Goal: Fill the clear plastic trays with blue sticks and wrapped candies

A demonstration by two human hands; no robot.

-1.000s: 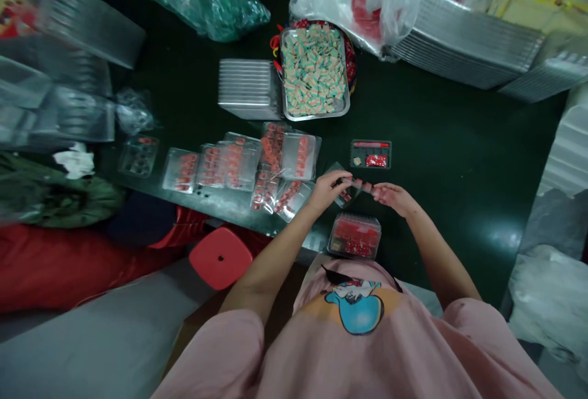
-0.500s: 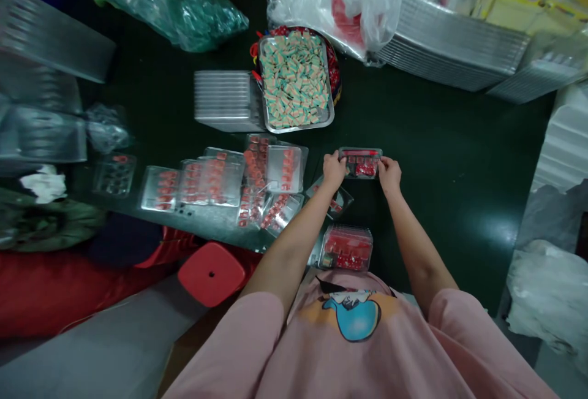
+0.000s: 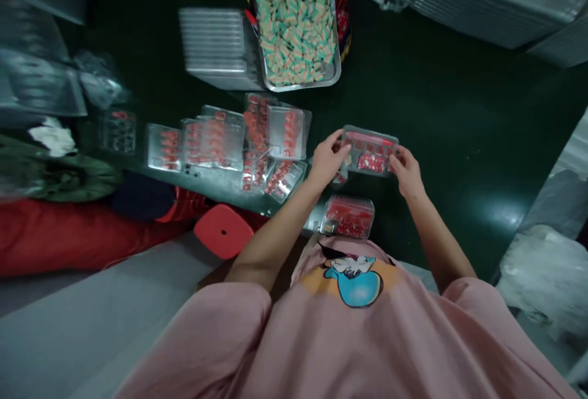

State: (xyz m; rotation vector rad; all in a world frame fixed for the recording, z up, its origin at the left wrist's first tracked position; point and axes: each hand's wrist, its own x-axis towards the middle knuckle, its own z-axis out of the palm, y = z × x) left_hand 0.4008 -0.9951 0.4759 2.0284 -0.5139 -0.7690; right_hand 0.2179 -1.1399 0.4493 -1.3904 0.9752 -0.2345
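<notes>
Both of my hands grip a clear plastic tray [image 3: 362,149] with red pieces in its compartments, a red strip along its top and a red-and-white item in its lower part. My left hand [image 3: 328,157] pinches the left end. On the right end, the fingers of my right hand [image 3: 407,169] are closed. Between the tray and my body sits a stack of similar filled packs [image 3: 348,216]. Clear packs with red pieces [image 3: 287,132] lie to the left of my left hand, some overlapping.
A metal tray [image 3: 337,74] heaped with small green-and-beige pieces [image 3: 294,22] stands at the back. Beside it is a stack of clear plastic trays [image 3: 215,43]; more stacked trays [image 3: 482,3] are at the back right. A red stool [image 3: 223,231] stands by the table's left front edge.
The clear tray has come up closer to the camera, held at both ends, and is tipped a little. My view has shifted, so the table's things appear higher in the picture.
</notes>
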